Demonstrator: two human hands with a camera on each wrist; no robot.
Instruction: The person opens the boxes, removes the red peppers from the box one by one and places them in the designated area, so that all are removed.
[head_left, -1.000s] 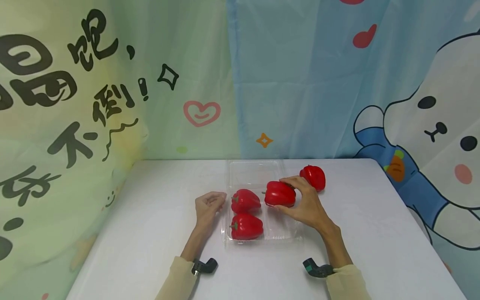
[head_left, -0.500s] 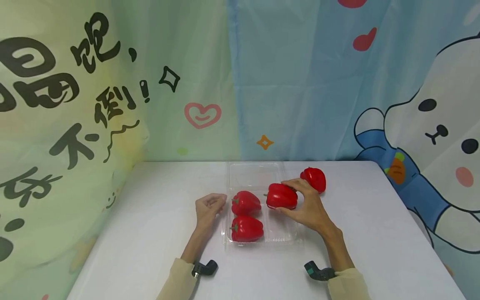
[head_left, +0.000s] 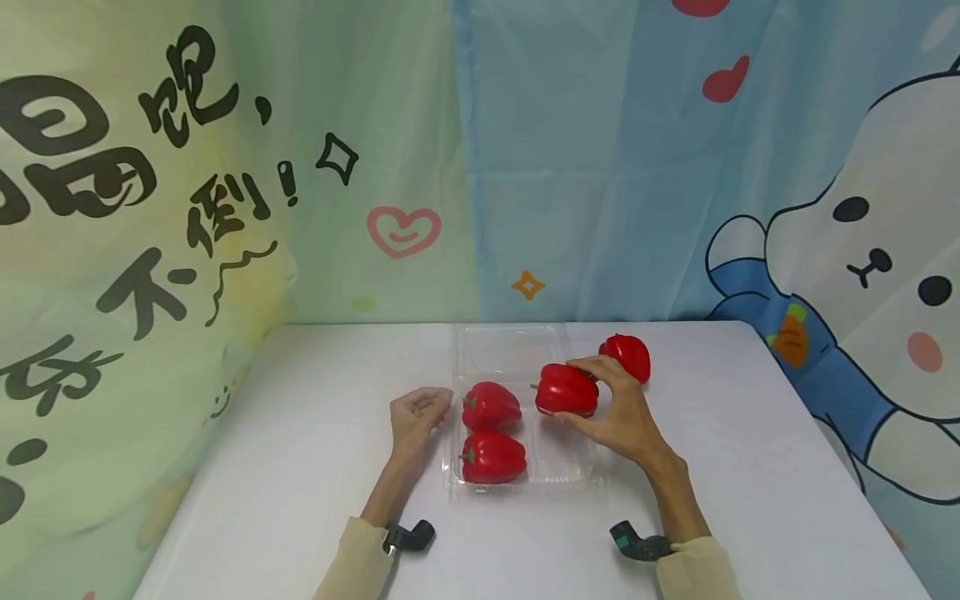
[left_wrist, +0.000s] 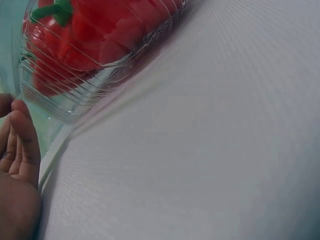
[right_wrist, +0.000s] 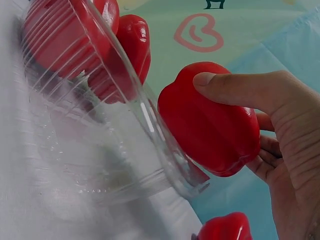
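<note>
My right hand grips a red bell pepper from its right side, thumb and fingers on opposite faces. In the right wrist view this pepper is above the rim of a clear plastic clamshell container. Two more red bell peppers, a rear one and a front one, lie in the container's left half, with green stems to the left. My left hand pinches at the container's left edge with curled fingers; the exact contact is hard to see.
Behind my right hand another red bell pepper lies on the white table. The container's clear lid is folded back toward the rear table edge. A printed curtain hangs behind the table.
The right hand and its bell pepper have shifted slightly to the right over the container. My left hand keeps its place, as do the other peppers.
</note>
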